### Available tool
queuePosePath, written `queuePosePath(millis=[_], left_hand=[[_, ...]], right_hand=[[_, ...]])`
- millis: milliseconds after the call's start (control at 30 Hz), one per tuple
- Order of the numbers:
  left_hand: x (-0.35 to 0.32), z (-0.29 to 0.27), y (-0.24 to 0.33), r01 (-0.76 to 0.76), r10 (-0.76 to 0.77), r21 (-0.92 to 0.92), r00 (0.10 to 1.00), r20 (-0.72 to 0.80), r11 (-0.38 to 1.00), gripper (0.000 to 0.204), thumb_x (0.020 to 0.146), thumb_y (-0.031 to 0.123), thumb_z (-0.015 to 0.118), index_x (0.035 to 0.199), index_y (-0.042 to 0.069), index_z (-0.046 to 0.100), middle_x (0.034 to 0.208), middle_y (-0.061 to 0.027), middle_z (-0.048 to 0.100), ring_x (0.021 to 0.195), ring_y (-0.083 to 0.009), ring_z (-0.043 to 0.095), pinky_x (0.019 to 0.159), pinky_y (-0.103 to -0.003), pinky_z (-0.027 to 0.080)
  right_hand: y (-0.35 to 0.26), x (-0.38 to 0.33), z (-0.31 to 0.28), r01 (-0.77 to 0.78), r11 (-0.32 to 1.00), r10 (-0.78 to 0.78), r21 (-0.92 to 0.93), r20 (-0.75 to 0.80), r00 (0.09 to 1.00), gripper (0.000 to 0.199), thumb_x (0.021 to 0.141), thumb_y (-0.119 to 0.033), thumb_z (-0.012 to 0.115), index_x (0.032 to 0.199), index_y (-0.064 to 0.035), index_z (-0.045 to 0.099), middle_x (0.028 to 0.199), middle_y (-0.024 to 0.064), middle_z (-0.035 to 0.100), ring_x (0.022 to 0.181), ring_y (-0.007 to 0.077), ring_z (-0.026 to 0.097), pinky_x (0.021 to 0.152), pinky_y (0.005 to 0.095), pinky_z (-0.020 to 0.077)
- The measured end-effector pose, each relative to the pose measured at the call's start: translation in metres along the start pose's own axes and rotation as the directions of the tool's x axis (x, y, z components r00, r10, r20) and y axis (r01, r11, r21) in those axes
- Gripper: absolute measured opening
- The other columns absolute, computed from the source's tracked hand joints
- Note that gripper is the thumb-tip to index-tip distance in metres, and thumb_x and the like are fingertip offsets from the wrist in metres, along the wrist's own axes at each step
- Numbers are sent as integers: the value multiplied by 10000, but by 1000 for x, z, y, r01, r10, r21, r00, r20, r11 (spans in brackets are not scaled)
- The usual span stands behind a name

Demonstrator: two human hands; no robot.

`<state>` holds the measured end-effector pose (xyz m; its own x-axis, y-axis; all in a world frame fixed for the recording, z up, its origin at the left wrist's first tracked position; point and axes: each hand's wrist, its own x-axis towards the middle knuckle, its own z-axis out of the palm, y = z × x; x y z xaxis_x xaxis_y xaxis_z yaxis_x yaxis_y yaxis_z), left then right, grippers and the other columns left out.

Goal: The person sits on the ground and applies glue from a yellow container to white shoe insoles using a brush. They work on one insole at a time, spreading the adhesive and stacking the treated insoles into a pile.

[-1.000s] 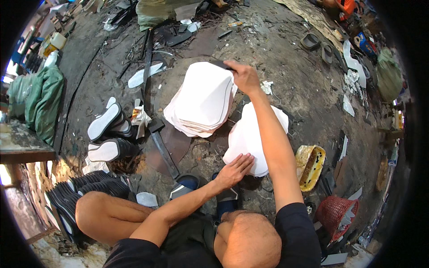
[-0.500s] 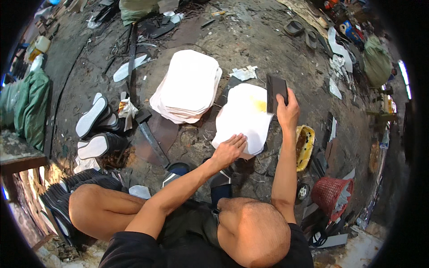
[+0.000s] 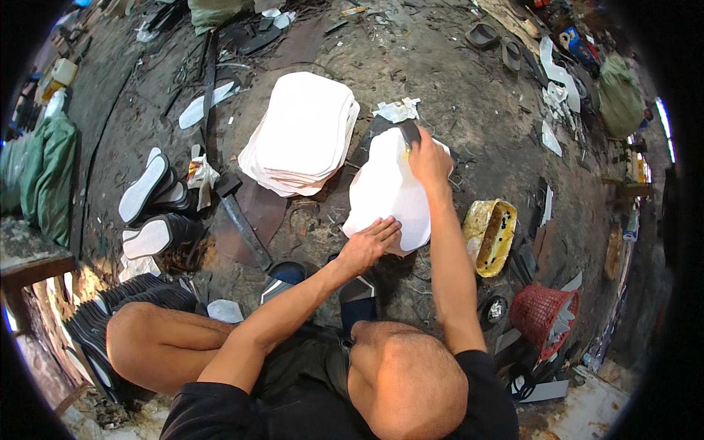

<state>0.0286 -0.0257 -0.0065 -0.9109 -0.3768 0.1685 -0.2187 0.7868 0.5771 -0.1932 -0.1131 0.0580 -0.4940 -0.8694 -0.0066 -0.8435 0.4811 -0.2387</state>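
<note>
My left hand [image 3: 370,246] lies flat with fingers stretched on the near part of a white shaped sheet [image 3: 385,183], which rests on other pieces on the ground. At the sheet's far end, my right hand [image 3: 430,161] grips a dark flat spreader-like plate [image 3: 410,132], tilted against the surface. A little yellow smear shows beside the plate; my fingers hide part of it. Left of the sheet stands a thick stack of similar white sheets [image 3: 308,121]. Right of my right forearm sits a yellow tub [image 3: 477,229] with brownish stuff inside.
A dark metal bar [image 3: 246,233] lies near my feet. Dark shoes with white soles [image 3: 149,238] are at the left. A red basket [image 3: 524,315] with scraps stands at the lower right. Two sandals [image 3: 482,37] and a green sack [image 3: 620,95] are farther off.
My right hand has moved left and slightly away with the plate, from the sheet's right edge onto its far end. The plate is now tilted up. My left hand still presses the sheet.
</note>
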Motion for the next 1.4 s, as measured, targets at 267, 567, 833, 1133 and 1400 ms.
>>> queuePosePath(millis=[267,567,833,1133,1400], left_hand=[[-8,0,0,64,-65,37,997,36,997,535,819,69,592,1348,6,539,1498,-128,471,1425,-266,400,1196,-392,322],[25,-11,5,66,-66,2,998,22,998,735,675,-11,661,1388,-16,482,1497,-151,459,1420,-313,398,1197,-423,317],[0,22,68,365,-212,-203,821,530,908,490,869,120,564,1353,42,549,1400,-181,543,1366,-295,466,1180,-419,321],[-2,72,53,79,-131,187,950,283,979,546,873,103,567,1410,33,494,1483,-112,477,1410,-212,422,915,-350,549],[22,25,36,121,-123,118,992,6,986,532,794,48,606,1324,37,571,1463,-66,532,1364,-193,495,833,-333,585]], right_hand=[[-61,-38,14,740,609,-744,284,528,410,312,853,-301,643,1155,-294,718,919,112,735,849,318,710,707,455,551],[12,12,-23,407,912,-396,-45,161,904,300,920,-192,595,1192,-268,697,886,112,734,766,339,708,642,454,562],[-10,-149,21,631,774,-632,51,6,775,344,921,-138,528,1234,-174,664,1095,118,709,893,287,708,711,410,593],[-30,-152,-79,391,615,-301,685,-254,919,331,847,4,658,1167,-78,681,1096,128,732,1020,254,717,850,360,571],[52,8,-23,541,764,-596,351,63,801,371,796,-40,618,1095,-204,764,1090,66,738,955,254,722,866,337,564]])
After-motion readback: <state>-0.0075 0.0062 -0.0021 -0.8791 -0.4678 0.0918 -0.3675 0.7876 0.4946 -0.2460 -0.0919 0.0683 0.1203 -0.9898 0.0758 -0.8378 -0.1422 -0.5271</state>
